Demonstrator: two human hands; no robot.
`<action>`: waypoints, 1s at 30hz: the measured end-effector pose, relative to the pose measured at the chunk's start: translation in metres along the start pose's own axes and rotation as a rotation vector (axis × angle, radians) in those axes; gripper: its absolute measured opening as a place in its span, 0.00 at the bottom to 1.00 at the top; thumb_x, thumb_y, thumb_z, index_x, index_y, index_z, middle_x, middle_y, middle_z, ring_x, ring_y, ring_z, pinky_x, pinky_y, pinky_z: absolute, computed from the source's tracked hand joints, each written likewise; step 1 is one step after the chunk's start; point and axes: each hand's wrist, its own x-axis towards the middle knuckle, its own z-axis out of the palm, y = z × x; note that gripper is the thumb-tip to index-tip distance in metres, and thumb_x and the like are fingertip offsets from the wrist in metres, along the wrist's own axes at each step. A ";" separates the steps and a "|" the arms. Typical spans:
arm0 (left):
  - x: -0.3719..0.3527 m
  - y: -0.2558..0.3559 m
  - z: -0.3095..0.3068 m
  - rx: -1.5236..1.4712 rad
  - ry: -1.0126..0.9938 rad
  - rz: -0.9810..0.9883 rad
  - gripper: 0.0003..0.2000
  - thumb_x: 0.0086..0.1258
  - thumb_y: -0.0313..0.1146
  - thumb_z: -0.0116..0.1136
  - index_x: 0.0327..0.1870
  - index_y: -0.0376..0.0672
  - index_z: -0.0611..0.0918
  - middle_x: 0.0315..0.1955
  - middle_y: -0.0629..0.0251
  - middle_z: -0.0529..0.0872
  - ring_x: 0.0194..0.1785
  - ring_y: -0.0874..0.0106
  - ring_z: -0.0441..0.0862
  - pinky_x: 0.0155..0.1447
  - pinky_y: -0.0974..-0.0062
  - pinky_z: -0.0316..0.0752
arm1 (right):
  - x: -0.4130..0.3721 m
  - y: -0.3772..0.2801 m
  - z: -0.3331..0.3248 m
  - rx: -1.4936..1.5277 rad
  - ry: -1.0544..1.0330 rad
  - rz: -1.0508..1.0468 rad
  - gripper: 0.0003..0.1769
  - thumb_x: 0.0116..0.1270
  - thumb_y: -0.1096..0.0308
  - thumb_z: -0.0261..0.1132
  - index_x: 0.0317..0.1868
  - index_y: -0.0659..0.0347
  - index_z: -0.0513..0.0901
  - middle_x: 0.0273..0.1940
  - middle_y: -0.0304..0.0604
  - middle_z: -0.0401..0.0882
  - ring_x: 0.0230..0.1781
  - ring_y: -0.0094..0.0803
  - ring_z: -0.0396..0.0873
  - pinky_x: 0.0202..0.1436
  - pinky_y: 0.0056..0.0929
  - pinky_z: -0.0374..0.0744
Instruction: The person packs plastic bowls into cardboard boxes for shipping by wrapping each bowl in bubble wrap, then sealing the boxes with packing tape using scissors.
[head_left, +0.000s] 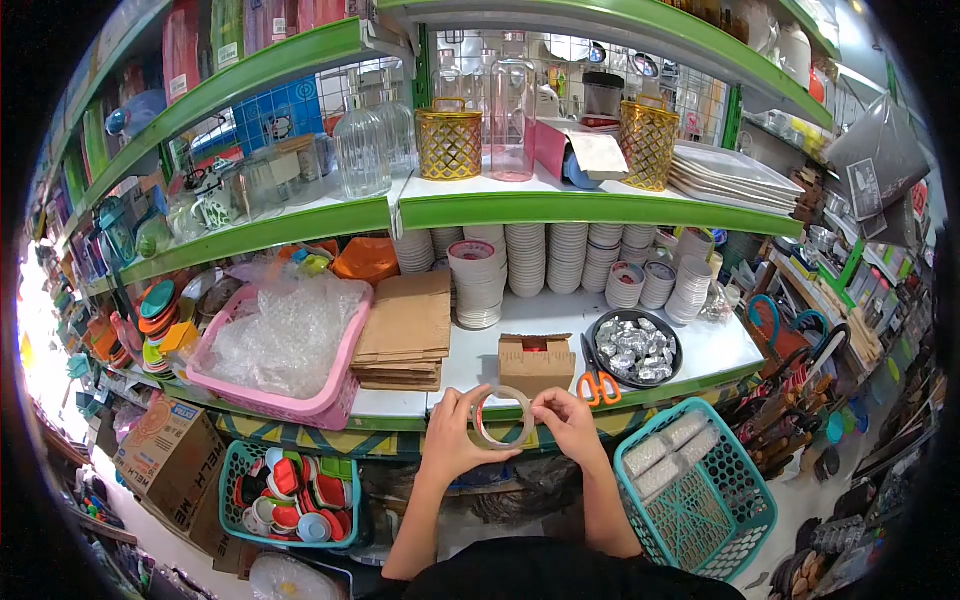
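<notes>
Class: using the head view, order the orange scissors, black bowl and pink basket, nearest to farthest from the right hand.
1. Orange scissors, just beyond the right hand.
2. Black bowl, farther back-right.
3. Pink basket, far left.

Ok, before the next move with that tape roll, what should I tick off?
1. Grip on the tape roll: left hand and right hand both hold its rim. Ok.
2. Free end of the tape found: too small to see. Cannot tell.
3. Small cardboard box close by: it stands on the shelf just behind the roll. Ok.
4. Box flaps shut: a gap on top shows something red inside. Not ok.
5. Scissors at hand: they lie beside the box, on the right hand's side. Ok.
</notes>
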 end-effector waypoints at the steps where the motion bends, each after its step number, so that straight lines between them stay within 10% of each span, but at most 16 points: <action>1: 0.000 0.002 0.000 -0.002 -0.001 0.001 0.46 0.31 0.53 0.79 0.58 0.44 0.74 0.37 0.60 0.70 0.42 0.61 0.74 0.46 0.65 0.71 | 0.000 0.000 0.000 -0.001 0.002 0.000 0.02 0.66 0.79 0.60 0.39 0.66 0.75 0.36 0.36 0.79 0.37 0.19 0.76 0.41 0.19 0.76; 7: 0.002 0.011 0.003 0.003 -0.110 -0.027 0.47 0.32 0.55 0.78 0.59 0.44 0.74 0.38 0.60 0.70 0.43 0.60 0.74 0.48 0.66 0.71 | -0.002 0.001 0.006 -0.098 0.108 -0.135 0.04 0.65 0.77 0.60 0.36 0.66 0.72 0.35 0.37 0.72 0.32 0.20 0.71 0.33 0.19 0.71; 15: 0.006 0.007 0.023 0.002 -0.055 0.046 0.47 0.32 0.53 0.79 0.58 0.40 0.72 0.41 0.58 0.76 0.48 0.60 0.77 0.53 0.64 0.72 | -0.004 -0.003 0.014 -0.518 0.338 -0.291 0.06 0.63 0.81 0.57 0.37 0.66 0.69 0.35 0.48 0.70 0.30 0.43 0.73 0.35 0.31 0.73; 30: 0.011 0.007 0.042 -0.116 -0.189 0.004 0.41 0.39 0.52 0.76 0.56 0.43 0.74 0.41 0.58 0.78 0.45 0.64 0.78 0.51 0.67 0.74 | 0.008 0.021 -0.007 -0.573 0.257 -0.331 0.06 0.64 0.77 0.58 0.39 0.65 0.69 0.36 0.50 0.70 0.33 0.49 0.75 0.35 0.36 0.73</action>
